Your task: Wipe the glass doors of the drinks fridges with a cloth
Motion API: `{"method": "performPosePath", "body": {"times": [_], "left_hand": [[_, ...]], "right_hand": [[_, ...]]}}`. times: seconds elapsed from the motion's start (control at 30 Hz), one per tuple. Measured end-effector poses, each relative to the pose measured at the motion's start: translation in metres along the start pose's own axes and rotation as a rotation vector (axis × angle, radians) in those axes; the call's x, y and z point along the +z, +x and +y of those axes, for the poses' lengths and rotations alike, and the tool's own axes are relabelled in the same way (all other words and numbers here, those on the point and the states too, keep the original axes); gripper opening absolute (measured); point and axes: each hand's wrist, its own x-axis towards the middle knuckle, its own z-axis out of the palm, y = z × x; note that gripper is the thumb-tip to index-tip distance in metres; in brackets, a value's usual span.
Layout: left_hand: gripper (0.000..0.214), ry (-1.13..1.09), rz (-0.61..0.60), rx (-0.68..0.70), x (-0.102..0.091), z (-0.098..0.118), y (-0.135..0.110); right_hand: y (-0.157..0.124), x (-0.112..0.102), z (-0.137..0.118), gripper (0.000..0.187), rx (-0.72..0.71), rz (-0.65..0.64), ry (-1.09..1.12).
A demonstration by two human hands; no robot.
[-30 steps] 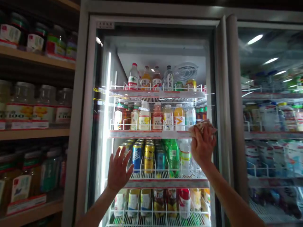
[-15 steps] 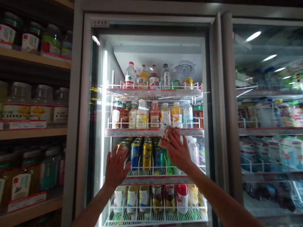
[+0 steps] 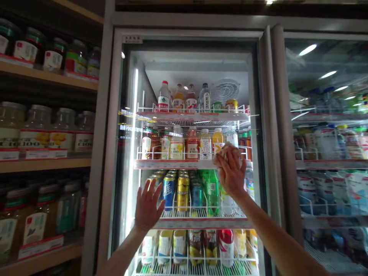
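A drinks fridge with a glass door point(image 3: 138, 96) stands in front of me. My left hand point(image 3: 148, 207) lies flat on the glass with its fingers spread, level with the cans point(image 3: 182, 188) on the third shelf. My right hand point(image 3: 230, 172) presses a crumpled cloth point(image 3: 225, 149) against the glass at the height of the second shelf, in front of the juice bottles point(image 3: 205, 143). Both forearms reach up from the bottom of the view.
Wooden shelves point(image 3: 43, 165) on the left carry rows of jars. A second fridge point(image 3: 327, 153) with a misty glass door stands on the right. A grey door frame point(image 3: 273, 134) separates the two fridges. More bottles fill the top and bottom shelves.
My right hand with the cloth slid left across the glass from the right edge, then back to the right and slightly up. My left hand has stayed flat on the door.
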Motion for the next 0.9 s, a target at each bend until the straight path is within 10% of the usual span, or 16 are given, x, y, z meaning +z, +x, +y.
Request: {"method": "performPosePath", "body": {"times": [0.07,0.23,0.4,0.57,0.77,0.9], "left_hand": [[0.067,-0.002,-0.004,-0.002,0.000,0.000,0.000],[0.068,-0.011,-0.017,0.000,-0.001,0.001,0.000],[0.068,-0.012,-0.033,-0.004,-0.001,0.001,0.000],[0.067,0.004,-0.030,-0.014,-0.002,0.002,0.000],[0.066,0.005,-0.024,-0.014,0.000,0.000,-0.001],[0.064,-0.003,-0.033,-0.009,0.001,-0.001,-0.004]], "right_hand": [[0.005,0.004,-0.004,0.051,0.086,0.035,-0.005],[0.003,0.005,-0.021,0.049,-0.299,-0.228,0.086],[0.004,0.004,-0.022,0.046,0.065,-0.048,-0.006],[-0.003,0.005,-0.026,0.045,-0.293,-0.189,0.080],[0.009,0.007,0.000,0.050,0.176,0.099,-0.016],[-0.002,0.005,-0.029,0.048,-0.165,-0.148,0.084]]}}
